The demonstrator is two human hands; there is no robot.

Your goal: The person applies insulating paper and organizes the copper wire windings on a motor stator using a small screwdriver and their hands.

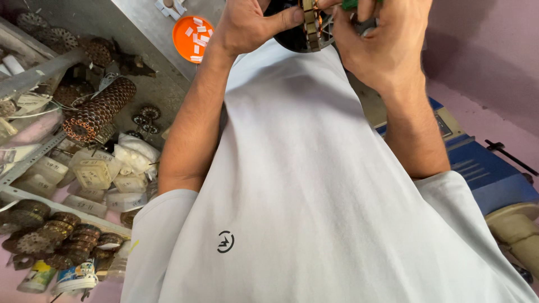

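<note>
**A:** What are the 2 hands on?

**B:** Both are raised at the top of the view, against a round motor part [307, 28]: a dark disc with a ring of metal teeth and copper winding showing at its edge. The left hand [247, 25] has its grip closed on the disc's left side, thumb laid across the front toward the teeth. The right hand [387, 42] is curled shut too, fingers pinched near a small green thing [352, 3] at the frame's top edge. I cannot tell what that green thing is, since most of it is cut off.

**A:** How does the part lie between them?

**B:** It sits directly between the 2 hands, touching both, with its toothed rim turned edge-on to the camera, so the rim runs up and down. The left hand carries it; the right hand's fingertips come in from the right side, just beside the rim.

**A:** And around them?

**B:** Below is the person's white shirt [314, 196]. To the left, a metal bench [140, 28] carries an orange dish [192, 38] of small white slips. Further left, a long roll of stacked copper-wound rings [98, 109] and white packets [120, 168] lie on shelves, well apart from the hands. A blue machine [483, 168] is at right.
</note>
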